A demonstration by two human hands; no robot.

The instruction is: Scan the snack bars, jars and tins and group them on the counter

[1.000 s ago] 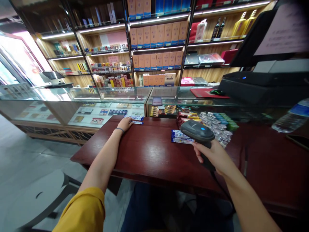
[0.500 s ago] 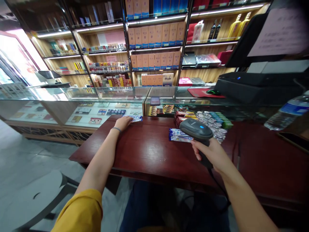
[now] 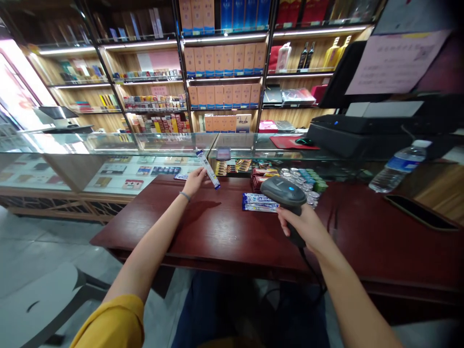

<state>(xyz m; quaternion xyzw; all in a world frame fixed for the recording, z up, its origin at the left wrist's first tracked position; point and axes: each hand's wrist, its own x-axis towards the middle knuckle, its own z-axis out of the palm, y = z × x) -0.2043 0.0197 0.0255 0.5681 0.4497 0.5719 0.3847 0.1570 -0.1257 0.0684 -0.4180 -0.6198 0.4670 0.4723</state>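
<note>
My left hand (image 3: 196, 182) pinches a slim blue-and-white packet (image 3: 208, 169), held tilted above the far left part of the dark red desk (image 3: 203, 232). Behind that hand, another blue-and-white packet (image 3: 181, 177) lies at the desk's back edge, partly hidden. My right hand (image 3: 303, 223) is wrapped round the handle of a black barcode scanner (image 3: 283, 191) with a blue light on top. Just left of the scanner lie several blue-and-white packets (image 3: 258, 202), side by side on the desk.
Dark red boxes (image 3: 258, 180) and rows of small silver-lidded containers (image 3: 295, 178) stand behind the scanner. Farther right are a water bottle (image 3: 398, 166) and a phone-like black object (image 3: 420, 211). A glass display counter (image 3: 152, 141) borders the desk. A grey stool (image 3: 47, 304) stands at left.
My left hand has lifted a packet off the desk's back edge and brought it rightward. My right hand still holds the scanner. The view has shifted slightly to the right.
</note>
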